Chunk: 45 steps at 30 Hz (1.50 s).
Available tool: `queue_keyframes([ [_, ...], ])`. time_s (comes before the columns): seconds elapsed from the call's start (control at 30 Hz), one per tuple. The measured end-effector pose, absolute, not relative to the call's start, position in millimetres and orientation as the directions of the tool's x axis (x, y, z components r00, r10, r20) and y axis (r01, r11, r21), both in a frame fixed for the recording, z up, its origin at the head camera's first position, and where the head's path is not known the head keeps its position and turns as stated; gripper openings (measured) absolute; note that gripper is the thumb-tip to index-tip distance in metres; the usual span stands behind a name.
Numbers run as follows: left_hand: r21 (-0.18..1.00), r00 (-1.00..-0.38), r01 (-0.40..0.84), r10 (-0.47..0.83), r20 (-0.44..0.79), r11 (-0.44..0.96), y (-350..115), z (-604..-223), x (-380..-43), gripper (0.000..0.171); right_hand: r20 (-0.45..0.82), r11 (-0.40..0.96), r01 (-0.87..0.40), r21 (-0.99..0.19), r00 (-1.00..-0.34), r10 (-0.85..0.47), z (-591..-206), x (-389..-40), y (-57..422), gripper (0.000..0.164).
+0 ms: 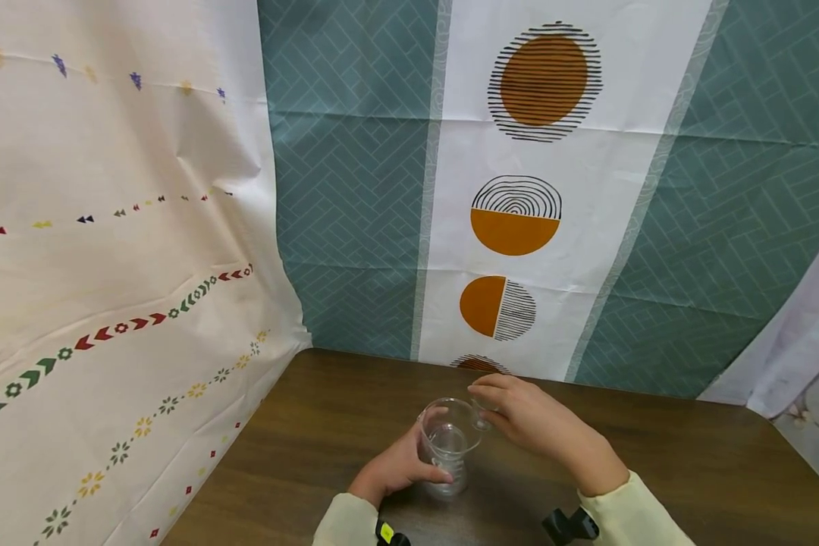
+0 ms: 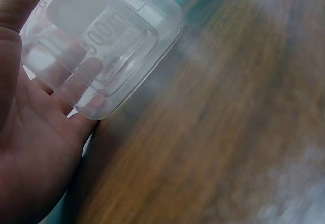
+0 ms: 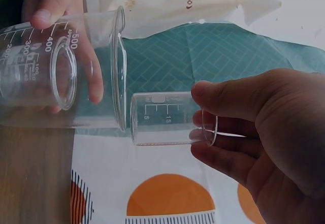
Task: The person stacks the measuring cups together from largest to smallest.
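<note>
A large clear glass beaker [image 3: 106,117], marked up to 500, stands upright on the wooden table. My left hand [image 1: 399,464] grips it from the left, thumb on the near side and fingers round the far side. Inside it sits a smaller beaker [image 3: 64,76], its rim below the big one's. My right hand [image 1: 535,417] pinches a tiny graduated beaker [image 3: 162,120] near its rim, between thumb and fingertips. In the right wrist view the tiny beaker's base is just outside the large beaker's mouth. The left wrist view shows the large beaker's lower part [image 2: 109,31] close up.
The brown wooden table [image 1: 655,462] stretches to both sides. A patterned cream cloth [image 1: 123,364] hangs on the left, and a teal and white cloth [image 1: 355,227] with orange circles hangs behind the table.
</note>
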<state>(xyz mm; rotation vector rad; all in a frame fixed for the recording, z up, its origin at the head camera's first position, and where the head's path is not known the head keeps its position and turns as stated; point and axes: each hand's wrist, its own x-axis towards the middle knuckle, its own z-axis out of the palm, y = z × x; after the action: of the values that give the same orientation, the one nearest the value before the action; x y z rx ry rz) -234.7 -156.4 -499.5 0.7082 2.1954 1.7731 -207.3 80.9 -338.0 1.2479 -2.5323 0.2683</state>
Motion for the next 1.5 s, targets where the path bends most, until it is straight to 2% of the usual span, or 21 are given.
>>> queue_keyframes([
  [0.57,0.965,-0.851,0.218,0.512,0.116,0.144,-156.5,-501.3,-235.1,0.092,0.341,0.605,-0.794,-0.062,-0.586,-0.735,-338.8,-206.0,71.7,0.037],
  [1.5,0.962,-0.851,0.211,0.518,0.092,0.176,-160.0,-502.3,-234.6,0.092,0.294,0.561,-0.819,-0.116,-0.568,-0.768,-355.1,-208.4,49.7,0.036],
])
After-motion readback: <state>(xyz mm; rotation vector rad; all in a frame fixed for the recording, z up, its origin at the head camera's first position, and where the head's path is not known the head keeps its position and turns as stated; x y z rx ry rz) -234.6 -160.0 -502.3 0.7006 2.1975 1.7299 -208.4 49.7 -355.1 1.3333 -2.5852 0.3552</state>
